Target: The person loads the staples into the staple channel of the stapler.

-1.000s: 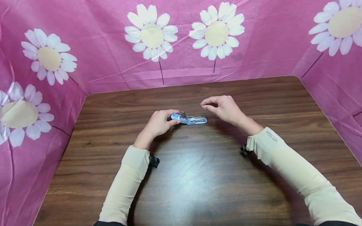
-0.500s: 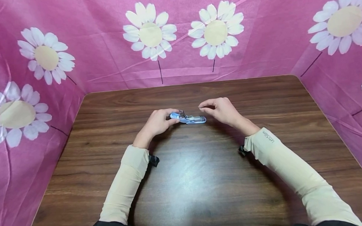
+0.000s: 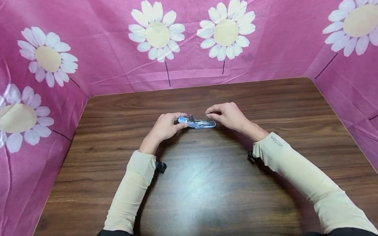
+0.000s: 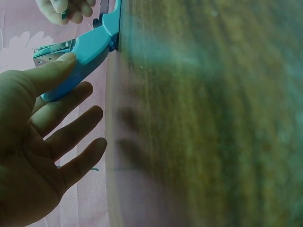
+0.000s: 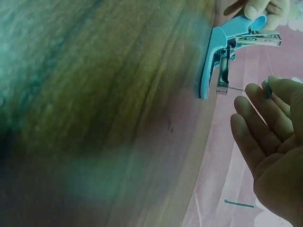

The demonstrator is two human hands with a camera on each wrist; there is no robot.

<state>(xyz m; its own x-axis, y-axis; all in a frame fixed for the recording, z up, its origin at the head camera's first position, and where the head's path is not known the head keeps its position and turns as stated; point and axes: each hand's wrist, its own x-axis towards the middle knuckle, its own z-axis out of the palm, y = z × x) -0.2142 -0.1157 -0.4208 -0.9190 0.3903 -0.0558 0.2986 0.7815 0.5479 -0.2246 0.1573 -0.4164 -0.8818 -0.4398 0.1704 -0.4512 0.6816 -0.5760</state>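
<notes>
A light blue stapler (image 3: 198, 124) lies opened up on the table, its metal magazine exposed and its top folded back to the left. My left hand (image 3: 167, 126) grips the folded-back end between thumb and forefinger; in the left wrist view the other fingers stretch out beside the stapler (image 4: 94, 45). Just right of the magazine, my right hand (image 3: 228, 114) is held above the table. Its thumb and forefinger pinch a short strip of staples (image 5: 268, 88), small and dark, while the remaining fingers stay loosely extended.
The brown wood-grain table (image 3: 196, 189) reaches well out on all sides of the hands. A pink cloth (image 3: 189, 71) with white daisies stands along its back and both sides. A black wrist camera (image 3: 161, 167) sits under the left sleeve cuff.
My right hand has moved left and slightly down, closer to the stapler's open magazine. My left hand and the stapler stay nearly where they were.
</notes>
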